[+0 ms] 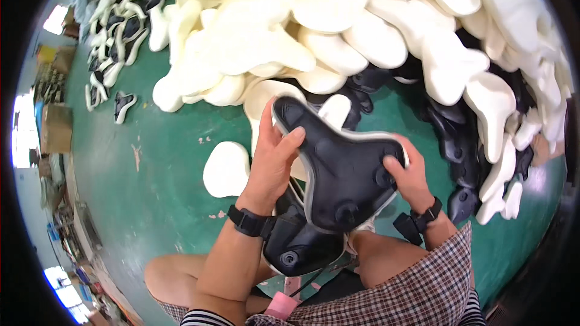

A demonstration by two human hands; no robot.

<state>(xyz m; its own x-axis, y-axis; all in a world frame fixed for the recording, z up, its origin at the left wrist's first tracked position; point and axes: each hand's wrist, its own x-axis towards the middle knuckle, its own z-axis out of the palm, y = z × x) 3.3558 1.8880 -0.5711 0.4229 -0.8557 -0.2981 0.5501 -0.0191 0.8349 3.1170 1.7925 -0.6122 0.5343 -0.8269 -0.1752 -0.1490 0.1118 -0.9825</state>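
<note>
Head view: black saddle-shaped piece [338, 163] with a pale rim at centre of frame, held in both hands, long axis slanting from the narrow nose at upper left to the broad end at lower right. Left hand [269, 160] grasps the left edge, nearer the nose; right hand [412, 172] grasps the right wing of the broad end, thumb on the dark face. Second black piece [302, 247] just below, lower centre, partly overlapped in view; contact between the two unclear.
</note>
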